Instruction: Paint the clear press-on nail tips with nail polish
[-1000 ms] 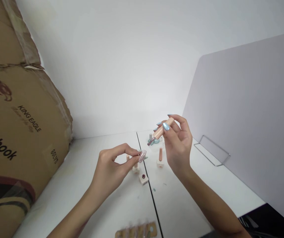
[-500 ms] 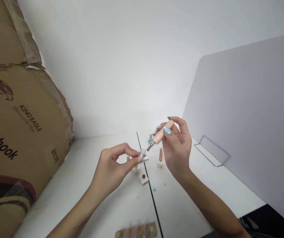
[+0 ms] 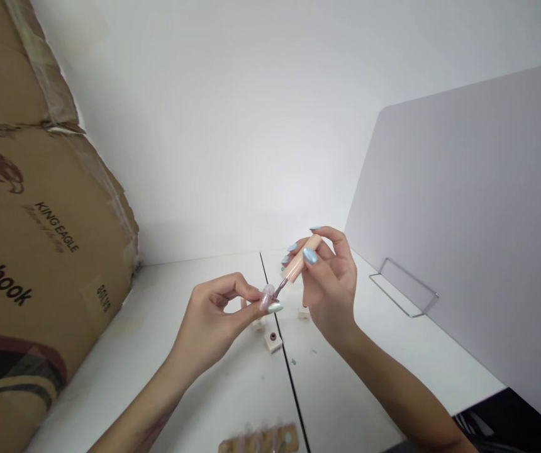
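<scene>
The left hand point(image 3: 214, 316) pinched a fake nail point(image 3: 267, 297) above the counter point(image 3: 346, 396); the right hand point(image 3: 333, 284) pinched a brush point(image 3: 281, 286) by its cap point(image 3: 296, 266), its tip at the nail's edge. Light, steady strokes seemed best.

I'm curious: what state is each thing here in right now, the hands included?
Left hand: pinching the nail piece
Nail piece: held up off the table
Right hand: gripping the brush
Brush: out of its bottle, tilted, tip at the nail piece's edge
Front white bottle: uncapped, upright
Bottle behind right hand: mostly hidden, cap unclear
Cardboard box: taped, ragged-edged
</scene>
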A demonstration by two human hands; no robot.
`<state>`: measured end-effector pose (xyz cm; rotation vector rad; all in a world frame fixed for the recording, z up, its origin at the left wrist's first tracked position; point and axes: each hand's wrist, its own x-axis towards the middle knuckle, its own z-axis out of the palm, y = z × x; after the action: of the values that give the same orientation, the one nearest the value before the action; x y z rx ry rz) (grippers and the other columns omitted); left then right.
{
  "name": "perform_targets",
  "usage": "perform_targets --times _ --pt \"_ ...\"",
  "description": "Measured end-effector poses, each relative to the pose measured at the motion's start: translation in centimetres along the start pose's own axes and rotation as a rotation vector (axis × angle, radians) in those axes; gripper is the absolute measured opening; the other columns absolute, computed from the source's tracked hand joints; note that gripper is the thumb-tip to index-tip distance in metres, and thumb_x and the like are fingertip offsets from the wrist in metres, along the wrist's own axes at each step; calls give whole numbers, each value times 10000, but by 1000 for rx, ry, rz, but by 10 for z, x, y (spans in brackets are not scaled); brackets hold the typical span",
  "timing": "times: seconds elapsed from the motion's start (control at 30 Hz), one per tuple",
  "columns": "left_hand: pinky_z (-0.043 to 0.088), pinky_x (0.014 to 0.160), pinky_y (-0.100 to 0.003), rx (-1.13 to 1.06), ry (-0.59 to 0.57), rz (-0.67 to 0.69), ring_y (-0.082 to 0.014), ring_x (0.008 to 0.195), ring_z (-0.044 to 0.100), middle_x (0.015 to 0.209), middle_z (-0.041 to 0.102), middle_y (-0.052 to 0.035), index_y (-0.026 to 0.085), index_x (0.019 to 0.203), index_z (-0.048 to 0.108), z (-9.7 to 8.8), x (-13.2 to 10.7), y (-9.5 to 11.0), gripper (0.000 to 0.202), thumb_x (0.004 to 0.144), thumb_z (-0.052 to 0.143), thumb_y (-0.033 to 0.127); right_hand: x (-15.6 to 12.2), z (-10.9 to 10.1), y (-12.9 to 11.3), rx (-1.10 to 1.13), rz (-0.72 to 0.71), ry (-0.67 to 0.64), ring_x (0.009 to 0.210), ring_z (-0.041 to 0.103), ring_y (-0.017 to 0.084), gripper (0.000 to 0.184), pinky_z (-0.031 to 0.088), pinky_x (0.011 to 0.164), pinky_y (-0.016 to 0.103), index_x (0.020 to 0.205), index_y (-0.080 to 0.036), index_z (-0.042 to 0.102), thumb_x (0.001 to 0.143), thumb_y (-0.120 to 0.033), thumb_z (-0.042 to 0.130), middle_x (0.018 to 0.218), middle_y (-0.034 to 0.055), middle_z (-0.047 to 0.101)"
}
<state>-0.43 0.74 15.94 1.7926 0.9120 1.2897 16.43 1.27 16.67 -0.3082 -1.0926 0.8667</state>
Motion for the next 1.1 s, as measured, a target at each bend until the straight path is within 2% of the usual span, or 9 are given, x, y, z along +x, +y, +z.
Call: perform_targets --times 0.1,0.2,0.3,0.53,0.67,0.77,0.87,1.0,1.1 --pt "509 644 -211 -20 4 4 -122 669 682 638 704 36 187 606 614 0 0 0 211 742 775 179 -3 2 1 0 24 -55 781 660 120 227 591 730 301 1027 -272 572 844 -166 656 817 -29 678" --pt "523 666 -221 -46 -12 -15 -135 700 696 652 711 27 184 604 607 0 0 0 221 755 768 194 0 1 3 -15 16 35 849 659 133 199 588 774 319 1032 -259 566 866 -169 629 822 -14 680" --pt "530 654 -232 -71 -24 -34 -150 706 699 657 718 10 179 591 589 -1 1 0 245 762 761 208 4 -2 5 9 0 110 875 660 153 192 582 732 315 1034 -253 562 868 -171 612 836 -1 681" --pt "505 608 -219 -113 -27 -64 -132 648 665 642 709 10 172 582 576 0 2 2 259 721 793 202 -4 1 3 45 10 -46 765 671 127 220 591 743 327 1037 -262 559 857 -149 618 837 -21 685" --pt "520 620 -236 -104 -35 -63 -152 671 686 649 720 -4 172 582 578 0 1 4 255 742 774 205 0 0 5 2 10 35 845 670 153 202 586 801 368 1037 -253 555 863 -168 615 826 -9 679" --pt "534 643 -252 -103 -52 -55 -169 702 708 674 740 -15 175 585 580 0 0 5 252 762 756 205 4 -3 6 -8 16 87 848 667 164 193 581 783 379 1047 -254 551 871 -193 602 851 -1 672" --pt "529 651 -268 -76 -38 -35 -183 708 714 661 728 -11 179 586 585 0 0 5 250 765 756 213 2 -2 3 -2 0 48 790 666 146 192 587 758 362 1035 -268 556 865 -196 609 847 -15 669" --pt "509 640 -260 -26 -12 -12 -167 685 694 651 710 6 183 597 608 1 2 3 219 738 776 193 -5 2 -1 -25 3 -66 754 672 133 230 596 734 340 1027 -280 562 842 -175 651 817 -30 674" --pt "507 650 -266 -12 -18 -13 -168 691 693 660 716 2 184 603 615 1 1 2 217 755 767 210 -4 2 0 -62 -10 -20 792 673 133 222 594 747 332 1032 -275 567 848 -189 657 826 -24 670"
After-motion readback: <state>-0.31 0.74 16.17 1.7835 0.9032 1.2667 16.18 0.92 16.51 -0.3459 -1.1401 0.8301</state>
